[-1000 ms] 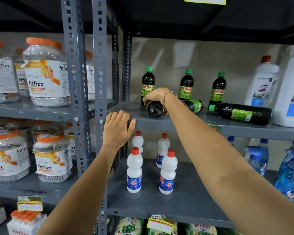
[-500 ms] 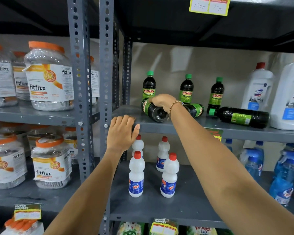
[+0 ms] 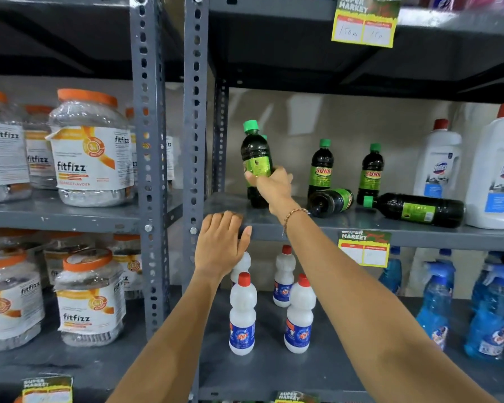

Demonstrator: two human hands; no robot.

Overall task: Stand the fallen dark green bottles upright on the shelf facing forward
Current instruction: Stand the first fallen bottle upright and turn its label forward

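The right hand (image 3: 269,183) is clamped around the labelled mid-body of one dark green bottle (image 3: 256,161), upright with its base on the shelf (image 3: 303,225) just below the grip; it appears rigid, liquid-filled, fairly heavy and smooth, so grasp the label band.

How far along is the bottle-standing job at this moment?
Under way, none finished. The right hand holds one dark green bottle nearly upright, its label side not yet clearly forward. The left hand rests on the shelf edge. Left: the short fallen bottle and the long fallen bottle.
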